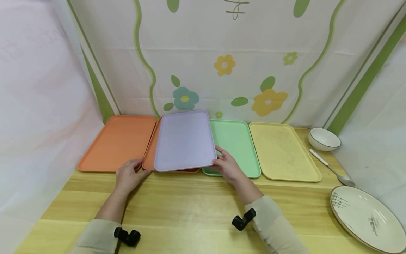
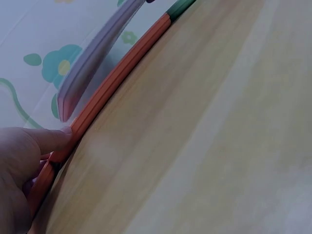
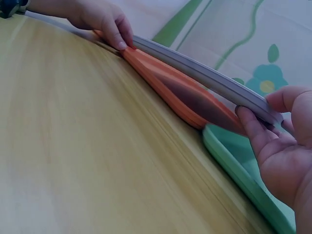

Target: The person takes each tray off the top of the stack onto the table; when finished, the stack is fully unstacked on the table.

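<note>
A light purple tray (image 1: pixel 185 141) is tilted above an orange tray (image 1: pixel 150 154), covering most of it. My right hand (image 1: pixel 229 167) grips the purple tray at its near right corner, thumb on top and fingers underneath. In the right wrist view a gap shows between the purple tray's edge (image 3: pixel 204 73) and the orange tray below. My left hand (image 1: pixel 128 177) pinches the near left corner of that orange tray, with the thumb (image 2: pixel 51 139) against its front edge. Another orange tray (image 1: pixel 122 141) lies just left, its right edge beside my left fingers.
Right of the orange tray lie a green tray (image 1: pixel 236 148) and a yellow tray (image 1: pixel 283 151). Farther right are a white bowl (image 1: pixel 324 139), a spoon (image 1: pixel 331 168) and a large oval plate (image 1: pixel 368 217). A printed cloth (image 1: pixel 196 63) hangs behind the wooden table (image 1: pixel 184 211).
</note>
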The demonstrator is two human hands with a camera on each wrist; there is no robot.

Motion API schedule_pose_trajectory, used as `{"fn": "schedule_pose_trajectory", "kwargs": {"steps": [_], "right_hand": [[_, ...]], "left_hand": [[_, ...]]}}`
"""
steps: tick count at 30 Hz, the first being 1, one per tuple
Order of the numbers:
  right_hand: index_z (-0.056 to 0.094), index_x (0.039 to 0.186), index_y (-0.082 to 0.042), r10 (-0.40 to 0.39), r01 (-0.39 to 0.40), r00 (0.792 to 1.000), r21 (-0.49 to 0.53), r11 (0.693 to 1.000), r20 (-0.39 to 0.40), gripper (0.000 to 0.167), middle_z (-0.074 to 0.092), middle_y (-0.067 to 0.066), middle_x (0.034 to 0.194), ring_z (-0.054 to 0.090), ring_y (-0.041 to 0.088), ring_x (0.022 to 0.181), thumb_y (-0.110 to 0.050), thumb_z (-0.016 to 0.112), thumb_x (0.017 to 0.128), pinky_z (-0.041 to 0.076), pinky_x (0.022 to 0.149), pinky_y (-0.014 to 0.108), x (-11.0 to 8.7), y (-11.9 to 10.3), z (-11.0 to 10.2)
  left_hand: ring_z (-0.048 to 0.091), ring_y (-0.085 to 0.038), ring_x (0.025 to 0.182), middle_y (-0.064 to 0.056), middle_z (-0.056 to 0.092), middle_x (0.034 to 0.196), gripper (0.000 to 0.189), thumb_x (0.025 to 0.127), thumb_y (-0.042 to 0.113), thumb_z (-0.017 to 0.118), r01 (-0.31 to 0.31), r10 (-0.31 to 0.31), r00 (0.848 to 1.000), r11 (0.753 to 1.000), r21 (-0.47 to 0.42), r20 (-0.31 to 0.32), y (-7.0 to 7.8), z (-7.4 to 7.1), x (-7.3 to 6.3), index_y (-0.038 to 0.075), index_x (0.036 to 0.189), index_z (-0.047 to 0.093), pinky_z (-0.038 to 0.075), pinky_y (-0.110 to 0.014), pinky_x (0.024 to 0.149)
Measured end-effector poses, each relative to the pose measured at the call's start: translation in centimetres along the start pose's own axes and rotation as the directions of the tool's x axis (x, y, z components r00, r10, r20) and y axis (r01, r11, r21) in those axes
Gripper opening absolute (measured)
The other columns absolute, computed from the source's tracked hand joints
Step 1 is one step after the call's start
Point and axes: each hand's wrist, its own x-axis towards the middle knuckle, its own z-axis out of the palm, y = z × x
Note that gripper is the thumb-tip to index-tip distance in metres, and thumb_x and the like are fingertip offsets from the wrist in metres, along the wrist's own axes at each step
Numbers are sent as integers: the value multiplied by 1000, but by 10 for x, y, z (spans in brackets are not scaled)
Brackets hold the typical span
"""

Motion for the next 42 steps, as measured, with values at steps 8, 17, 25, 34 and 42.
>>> {"fn": "schedule_pose_trajectory", "kwargs": {"steps": [8, 17, 25, 34, 42], "right_hand": [[14, 156, -1, -60, 59, 998, 29, 998, 37, 72, 64, -2, 115, 68, 9, 90, 11, 43, 92, 56, 80, 25, -23, -18, -38], [24, 153, -1, -97, 95, 993, 43, 995, 62, 60, 72, -7, 107, 69, 8, 89, 8, 39, 96, 57, 79, 25, -45, -32, -76], [60, 131, -23, -172, 164, 979, 75, 984, 108, 51, 73, -3, 104, 70, 8, 90, 8, 37, 98, 57, 78, 24, -55, -35, -102], [65, 126, -24, -163, 154, 979, 78, 985, 126, 49, 72, -5, 106, 68, 5, 89, 4, 33, 103, 55, 75, 19, -68, -40, -125], [65, 125, -24, -119, 115, 980, 31, 993, 158, 47, 73, -6, 106, 69, 4, 90, 2, 33, 103, 55, 76, 19, -78, -45, -145]], "left_hand": [[45, -52, 126, -31, 52, 137, 60, 87, 27, 73, -5, 6, 1000, 1000, 11, -10, -2, 2, 3, -5, 135, 54, 23, -58, 100], [44, -52, 126, -30, 51, 138, 61, 88, 28, 73, 7, -7, 1000, 1000, -2, 2, -3, 0, 1, -4, 136, 54, 22, -59, 101], [43, -52, 126, -31, 51, 137, 61, 87, 28, 73, 4, -4, 1000, 1000, -6, -3, -4, 0, 1, -4, 136, 54, 21, -60, 101], [44, -52, 125, -31, 52, 137, 61, 87, 27, 73, 5, -5, 1000, 1000, 1, -1, -3, 0, 0, -4, 136, 54, 22, -60, 101], [43, -52, 126, -30, 51, 138, 61, 87, 26, 73, 8, -8, 1000, 1000, -5, 9, -2, 0, 0, -4, 137, 53, 22, -59, 100]]}}
